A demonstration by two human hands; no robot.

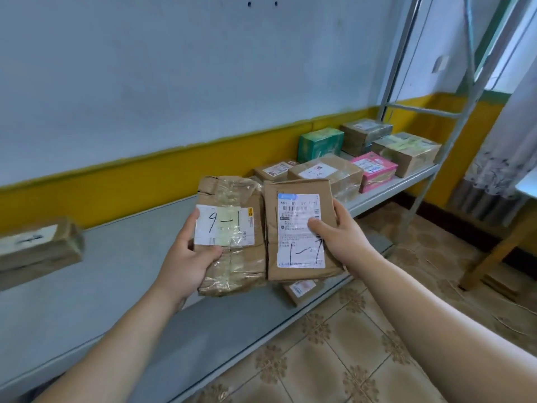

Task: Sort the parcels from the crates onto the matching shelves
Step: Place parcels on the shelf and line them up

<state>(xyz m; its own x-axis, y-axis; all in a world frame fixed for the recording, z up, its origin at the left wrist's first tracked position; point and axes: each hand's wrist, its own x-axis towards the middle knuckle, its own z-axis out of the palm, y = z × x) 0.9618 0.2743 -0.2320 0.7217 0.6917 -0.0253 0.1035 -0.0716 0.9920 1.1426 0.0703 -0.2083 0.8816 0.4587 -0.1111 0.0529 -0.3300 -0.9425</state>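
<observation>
Brown taped parcel (232, 237) is sitting gripped in the left hand (186, 254); the right hand (337, 231) is clasping a labelled parcel (300, 228) at frame centre. Misreading either handwritten number risks misshelving.

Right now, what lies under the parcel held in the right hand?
Below the flat brown parcel that the right hand holds, a small labelled parcel lies on the grey shelf. Only its near end shows; the rest is covered, so its marking cannot be read.

Even, soft daylight — wide-angle bending at edges, left parcel (37, 245) blurred.
</observation>
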